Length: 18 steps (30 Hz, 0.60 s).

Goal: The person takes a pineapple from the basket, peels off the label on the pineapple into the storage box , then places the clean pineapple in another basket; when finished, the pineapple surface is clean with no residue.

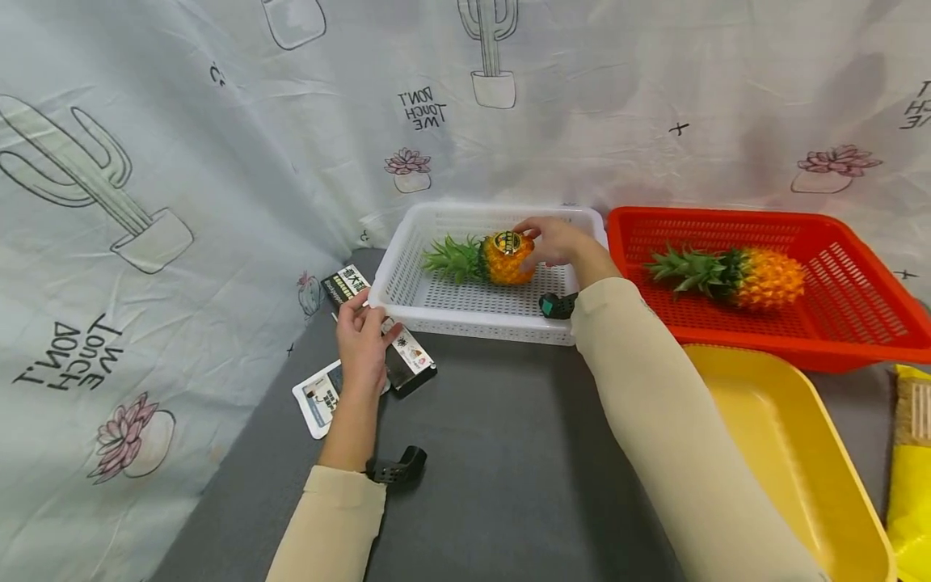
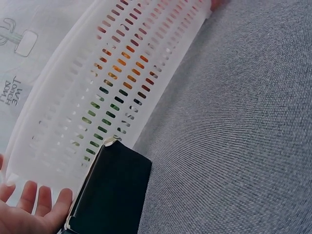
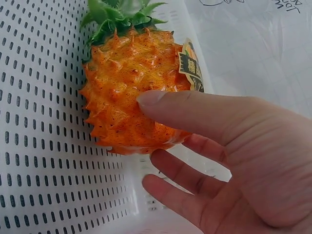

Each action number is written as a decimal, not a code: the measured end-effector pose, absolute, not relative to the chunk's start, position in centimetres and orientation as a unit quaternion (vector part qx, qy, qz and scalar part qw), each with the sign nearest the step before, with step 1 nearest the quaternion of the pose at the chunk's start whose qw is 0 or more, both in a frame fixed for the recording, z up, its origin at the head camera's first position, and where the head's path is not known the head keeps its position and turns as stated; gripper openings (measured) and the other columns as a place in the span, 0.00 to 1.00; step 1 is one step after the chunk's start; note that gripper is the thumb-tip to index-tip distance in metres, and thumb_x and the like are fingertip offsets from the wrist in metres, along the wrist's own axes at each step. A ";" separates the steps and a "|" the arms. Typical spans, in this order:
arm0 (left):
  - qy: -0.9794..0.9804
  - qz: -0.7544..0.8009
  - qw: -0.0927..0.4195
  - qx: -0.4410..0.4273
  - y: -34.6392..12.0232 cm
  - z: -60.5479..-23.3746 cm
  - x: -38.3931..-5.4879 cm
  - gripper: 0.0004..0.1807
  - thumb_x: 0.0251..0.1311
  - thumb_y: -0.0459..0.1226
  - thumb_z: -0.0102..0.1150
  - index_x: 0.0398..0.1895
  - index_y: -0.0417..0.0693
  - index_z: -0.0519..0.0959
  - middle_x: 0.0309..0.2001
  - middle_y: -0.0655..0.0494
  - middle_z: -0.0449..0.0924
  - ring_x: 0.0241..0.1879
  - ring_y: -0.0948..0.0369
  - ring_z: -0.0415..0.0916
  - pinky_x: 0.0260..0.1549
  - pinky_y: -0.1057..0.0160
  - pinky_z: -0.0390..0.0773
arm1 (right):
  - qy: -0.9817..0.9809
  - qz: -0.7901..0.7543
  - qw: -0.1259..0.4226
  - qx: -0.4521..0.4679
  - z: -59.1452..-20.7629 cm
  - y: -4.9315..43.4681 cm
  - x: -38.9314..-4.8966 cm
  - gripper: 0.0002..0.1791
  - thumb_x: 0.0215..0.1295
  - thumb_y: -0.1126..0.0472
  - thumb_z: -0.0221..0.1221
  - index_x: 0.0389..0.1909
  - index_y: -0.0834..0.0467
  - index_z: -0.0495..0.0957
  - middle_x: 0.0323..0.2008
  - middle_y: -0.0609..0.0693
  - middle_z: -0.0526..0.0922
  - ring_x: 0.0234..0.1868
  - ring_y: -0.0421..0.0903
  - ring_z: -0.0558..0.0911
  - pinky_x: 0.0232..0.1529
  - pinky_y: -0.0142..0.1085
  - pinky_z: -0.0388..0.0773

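A pineapple (image 1: 507,260) with green leaves and a black-and-gold label lies on its side in the white basket (image 1: 473,314). My right hand (image 1: 556,241) holds its base end; in the right wrist view the thumb (image 3: 165,102) presses the orange skin, one finger is partly hidden behind the fruit, and two others are off it. At the basket's front left corner, my left hand (image 1: 361,343) grips the rim. Close under that hand is a black box (image 1: 409,360) with a printed white panel, its dark side (image 2: 114,190) showing in the left wrist view.
Right of the white basket stands a red basket (image 1: 735,327) holding another pineapple (image 1: 767,279). A yellow tray (image 1: 771,420) sits in front of it, with a yellow packet (image 1: 909,485) at far right. A white-edged pack (image 1: 318,400) and another dark box (image 1: 345,283) lie near the left hand.
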<state>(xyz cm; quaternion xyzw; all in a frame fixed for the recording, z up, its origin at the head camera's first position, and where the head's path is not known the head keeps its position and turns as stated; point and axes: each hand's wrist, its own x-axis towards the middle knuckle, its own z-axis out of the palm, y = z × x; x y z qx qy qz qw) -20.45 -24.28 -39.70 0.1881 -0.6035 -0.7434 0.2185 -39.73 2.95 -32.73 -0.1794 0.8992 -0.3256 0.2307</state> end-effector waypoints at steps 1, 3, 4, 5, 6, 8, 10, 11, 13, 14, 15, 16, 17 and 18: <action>-0.603 -0.743 0.220 0.190 -24.3 -39.6 -20.5 0.26 0.68 0.32 0.49 0.70 0.49 0.69 0.53 0.54 0.77 0.49 0.59 0.80 0.48 0.56 0.86 | 0.900 -0.325 0.229 -0.181 -32.7 3.0 -39.8 0.42 0.62 0.63 0.69 0.77 0.50 0.64 0.76 0.60 0.63 0.70 0.60 0.67 0.68 0.54 0.73; -0.603 -0.743 0.219 0.192 -24.2 -39.6 -20.5 0.26 0.68 0.31 0.49 0.70 0.49 0.70 0.53 0.54 0.77 0.49 0.59 0.80 0.47 0.57 0.86 | 0.900 -0.327 0.226 -0.179 -32.8 3.1 -39.9 0.41 0.62 0.62 0.69 0.76 0.49 0.65 0.76 0.59 0.63 0.71 0.60 0.66 0.70 0.56 0.70; -0.602 -0.743 0.219 0.193 -24.2 -39.6 -20.5 0.26 0.68 0.31 0.49 0.70 0.49 0.69 0.53 0.54 0.77 0.49 0.59 0.80 0.48 0.56 0.86 | 0.900 -0.330 0.225 -0.176 -32.9 3.1 -39.9 0.40 0.62 0.62 0.68 0.76 0.49 0.66 0.76 0.59 0.64 0.71 0.60 0.65 0.71 0.56 0.69; -0.602 -0.744 0.218 0.193 -24.2 -39.6 -20.5 0.26 0.68 0.31 0.49 0.70 0.49 0.69 0.53 0.54 0.77 0.49 0.59 0.80 0.48 0.56 0.86 | 0.899 -0.334 0.224 -0.174 -32.9 3.2 -39.9 0.40 0.62 0.62 0.68 0.75 0.49 0.66 0.76 0.59 0.64 0.72 0.60 0.65 0.71 0.57 0.68; -0.601 -0.744 0.218 0.191 -24.1 -39.6 -20.5 0.26 0.68 0.31 0.49 0.70 0.49 0.69 0.53 0.53 0.77 0.49 0.59 0.80 0.48 0.56 0.86 | 0.897 -0.339 0.223 -0.172 -33.0 3.2 -39.9 0.40 0.62 0.63 0.68 0.75 0.49 0.67 0.76 0.59 0.64 0.72 0.60 0.65 0.72 0.57 0.68; -0.601 -0.746 0.218 0.189 -24.1 -39.7 -20.5 0.27 0.68 0.31 0.49 0.71 0.49 0.69 0.54 0.53 0.77 0.49 0.60 0.80 0.48 0.56 0.86 | 0.897 -0.345 0.221 -0.168 -33.0 3.3 -39.9 0.39 0.62 0.63 0.68 0.75 0.50 0.67 0.76 0.60 0.64 0.72 0.60 0.65 0.72 0.57 0.67; -0.600 -0.746 0.219 0.188 -24.1 -39.7 -20.5 0.27 0.68 0.31 0.49 0.71 0.49 0.69 0.54 0.53 0.76 0.49 0.59 0.80 0.48 0.56 0.85 | 0.897 -0.343 0.219 -0.172 -33.1 3.3 -39.9 0.39 0.62 0.63 0.67 0.75 0.50 0.67 0.77 0.60 0.63 0.73 0.60 0.65 0.72 0.57 0.67; -0.600 -0.746 0.219 0.189 -24.1 -39.7 -20.5 0.27 0.68 0.31 0.49 0.71 0.49 0.69 0.54 0.53 0.76 0.49 0.59 0.80 0.48 0.56 0.85 | 0.896 -0.346 0.220 -0.173 -33.1 3.3 -39.9 0.39 0.62 0.64 0.67 0.75 0.51 0.66 0.77 0.59 0.63 0.72 0.60 0.66 0.72 0.56 0.68; -0.599 -0.746 0.221 0.190 -24.1 -39.8 -20.4 0.26 0.68 0.31 0.48 0.71 0.49 0.69 0.54 0.54 0.76 0.49 0.59 0.80 0.48 0.57 0.85 | 0.892 -0.352 0.223 -0.176 -33.2 3.2 -39.9 0.39 0.63 0.65 0.66 0.75 0.51 0.65 0.78 0.58 0.62 0.71 0.59 0.67 0.71 0.54 0.71; -0.600 -0.745 0.221 0.192 -24.1 -39.8 -20.4 0.26 0.69 0.31 0.48 0.71 0.49 0.69 0.54 0.54 0.76 0.49 0.59 0.80 0.48 0.57 0.85 | 0.889 -0.358 0.225 -0.176 -33.3 3.2 -39.9 0.39 0.63 0.65 0.66 0.75 0.51 0.65 0.78 0.58 0.61 0.71 0.59 0.68 0.70 0.53 0.72; -0.599 -0.745 0.221 0.192 -24.2 -39.7 -20.3 0.26 0.69 0.31 0.48 0.71 0.49 0.69 0.53 0.55 0.76 0.49 0.59 0.80 0.48 0.56 0.85 | 0.885 -0.365 0.227 -0.176 -33.3 3.1 -39.9 0.39 0.63 0.66 0.65 0.75 0.52 0.65 0.78 0.58 0.61 0.70 0.58 0.69 0.69 0.52 0.73; -0.599 -0.745 0.222 0.191 -24.2 -39.8 -20.4 0.26 0.69 0.31 0.48 0.71 0.49 0.69 0.53 0.55 0.76 0.49 0.59 0.80 0.48 0.56 0.85 | 0.882 -0.374 0.229 -0.175 -33.4 3.1 -39.9 0.39 0.63 0.67 0.65 0.75 0.53 0.65 0.78 0.58 0.61 0.70 0.58 0.69 0.69 0.50 0.75; -0.599 -0.745 0.222 0.191 -24.2 -39.7 -20.4 0.26 0.69 0.31 0.48 0.71 0.49 0.69 0.53 0.55 0.76 0.49 0.59 0.80 0.49 0.56 0.85 | 0.878 -0.383 0.229 -0.172 -33.4 3.1 -39.9 0.38 0.63 0.68 0.65 0.75 0.54 0.65 0.78 0.59 0.61 0.69 0.58 0.70 0.67 0.49 0.76; -0.599 -0.746 0.222 0.190 -24.1 -39.7 -20.4 0.26 0.69 0.31 0.48 0.71 0.49 0.69 0.53 0.55 0.76 0.49 0.59 0.80 0.49 0.55 0.85 | 0.875 -0.390 0.230 -0.170 -33.4 3.1 -39.9 0.38 0.63 0.68 0.65 0.74 0.54 0.65 0.77 0.59 0.62 0.69 0.58 0.71 0.67 0.49 0.76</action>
